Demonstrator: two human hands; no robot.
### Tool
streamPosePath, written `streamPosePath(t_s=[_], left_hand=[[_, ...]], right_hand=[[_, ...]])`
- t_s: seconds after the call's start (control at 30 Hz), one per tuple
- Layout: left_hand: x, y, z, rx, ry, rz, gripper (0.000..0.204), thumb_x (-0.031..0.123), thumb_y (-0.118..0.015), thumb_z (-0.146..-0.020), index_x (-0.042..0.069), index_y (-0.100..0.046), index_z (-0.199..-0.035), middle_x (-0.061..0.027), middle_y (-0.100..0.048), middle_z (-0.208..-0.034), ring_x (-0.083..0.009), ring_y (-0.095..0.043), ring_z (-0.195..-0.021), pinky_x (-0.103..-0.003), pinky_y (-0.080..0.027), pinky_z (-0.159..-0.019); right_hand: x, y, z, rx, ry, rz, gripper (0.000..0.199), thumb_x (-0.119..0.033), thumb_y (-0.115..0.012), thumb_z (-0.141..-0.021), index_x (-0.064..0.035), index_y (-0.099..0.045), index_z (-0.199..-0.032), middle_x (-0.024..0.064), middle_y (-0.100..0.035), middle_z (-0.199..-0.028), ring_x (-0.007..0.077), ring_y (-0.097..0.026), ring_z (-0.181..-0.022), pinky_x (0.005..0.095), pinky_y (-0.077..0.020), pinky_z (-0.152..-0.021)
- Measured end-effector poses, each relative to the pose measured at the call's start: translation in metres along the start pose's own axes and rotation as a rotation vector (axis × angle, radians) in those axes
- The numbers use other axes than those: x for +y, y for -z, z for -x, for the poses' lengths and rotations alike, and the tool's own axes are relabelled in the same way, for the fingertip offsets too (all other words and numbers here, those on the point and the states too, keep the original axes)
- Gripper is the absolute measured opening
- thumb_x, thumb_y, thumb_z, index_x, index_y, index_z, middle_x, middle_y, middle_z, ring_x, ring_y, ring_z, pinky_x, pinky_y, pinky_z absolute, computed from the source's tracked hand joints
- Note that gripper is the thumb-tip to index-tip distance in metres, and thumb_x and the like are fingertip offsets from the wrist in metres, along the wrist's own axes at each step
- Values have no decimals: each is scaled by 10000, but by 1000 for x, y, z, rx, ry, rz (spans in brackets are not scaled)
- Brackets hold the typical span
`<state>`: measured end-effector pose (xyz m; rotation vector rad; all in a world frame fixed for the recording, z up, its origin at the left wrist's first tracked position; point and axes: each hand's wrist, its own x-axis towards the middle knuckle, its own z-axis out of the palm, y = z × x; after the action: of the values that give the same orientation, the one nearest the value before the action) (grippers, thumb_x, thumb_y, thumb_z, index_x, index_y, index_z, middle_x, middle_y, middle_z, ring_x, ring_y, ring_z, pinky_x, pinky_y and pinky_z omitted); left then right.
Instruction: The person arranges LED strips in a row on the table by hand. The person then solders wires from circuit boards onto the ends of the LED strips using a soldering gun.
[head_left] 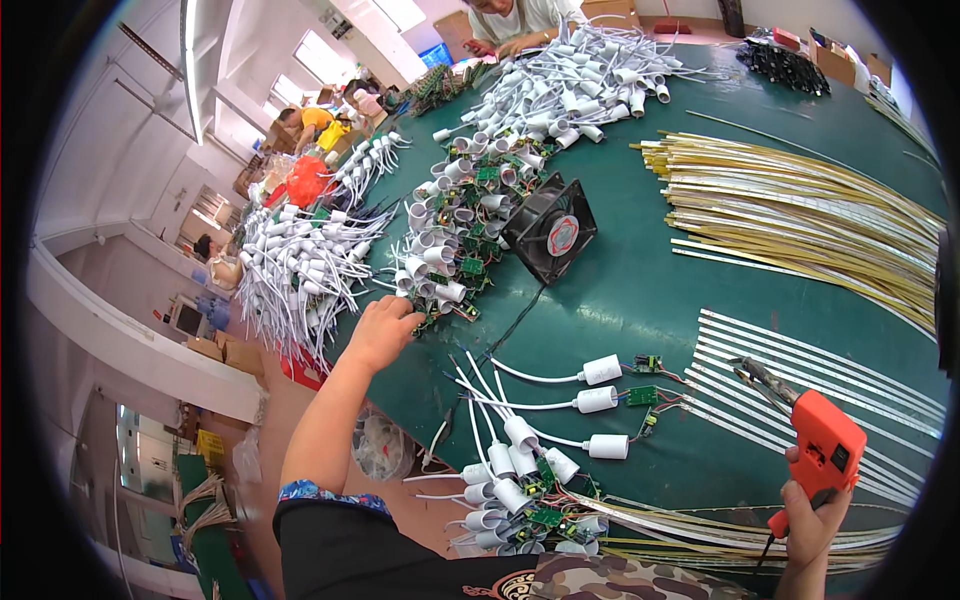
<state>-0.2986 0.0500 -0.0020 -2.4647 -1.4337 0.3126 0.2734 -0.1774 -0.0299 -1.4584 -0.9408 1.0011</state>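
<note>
My right hand [808, 520] grips an orange soldering gun [828, 445] by its handle. The gun's metal tip lies over a row of thin white strips [720, 365] on the table. My left hand [382, 332] is closed at the near end of a long pile of white lamp sockets [440, 257] with wired boards. Its fingertips pinch a small green circuit board [424, 323], partly hidden by the fingers. Between my hands lie white sockets with cables [597, 399]; small green boards [642, 396] join them to the strip ends.
A black fan [551, 230] stands on the green table [630, 290], its cord running toward me. Bundled yellow and white strips [790, 205] lie at right. More sockets are heaped at the far side [570, 85], left [300, 255] and near edge [510, 495]. A person [520, 25] sits opposite.
</note>
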Motion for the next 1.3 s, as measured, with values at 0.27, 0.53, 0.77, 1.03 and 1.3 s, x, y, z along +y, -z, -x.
streamPosePath(t_s=[0.27, 0.53, 0.77, 1.03, 1.3], left_hand=[[-4, -17, -10, -74, 58, -14, 322, 216, -751, -745, 120, -660, -1039, -75, -634, -984, -276, -601, -964, -406, -496, -811], [-2, -1, -8, -71, 91, 61, 224, 199, -743, -753, 97, -673, -941, -79, -633, -929, -303, -599, -907, -412, -500, -781], [49, 82, -31, 321, 91, 567, 157, 129, -728, -760, 30, -614, -805, -104, -611, -833, -252, -618, -808, -357, -494, -739], [173, 80, -96, -212, -30, 2376, 198, 105, -678, -850, 49, -514, -945, -154, -662, -911, -244, -659, -823, -360, -519, -749], [304, 109, -125, -812, -319, 2384, 233, 83, -576, -966, 24, -506, -1181, -121, -658, -943, -170, -664, -810, -293, -553, -723]], right_hand=[[5, 2, 1, -27, 55, -31, 629, 3, -594, -758, 16, -407, -1358, 134, -602, -1158, 166, -574, -1002, 298, -461, -858], [2, 0, 0, 0, 3, -10, 635, -1, -595, -760, 20, -402, -1364, 139, -597, -1170, 185, -578, -1050, 321, -456, -910], [0, -1, -5, -46, -8, -51, 631, -73, -637, -775, 21, -410, -1357, 143, -610, -1144, 129, -597, -901, 256, -492, -742], [-29, -13, -20, -132, -122, -338, 493, -27, -620, -834, 24, -480, -1304, 124, -675, -1016, 114, -641, -781, 265, -535, -656], [-20, -46, -49, -196, 629, 175, 955, 18, -718, -795, -81, -120, -1533, 173, -653, -1109, 272, -667, -961, 362, -521, -830]])
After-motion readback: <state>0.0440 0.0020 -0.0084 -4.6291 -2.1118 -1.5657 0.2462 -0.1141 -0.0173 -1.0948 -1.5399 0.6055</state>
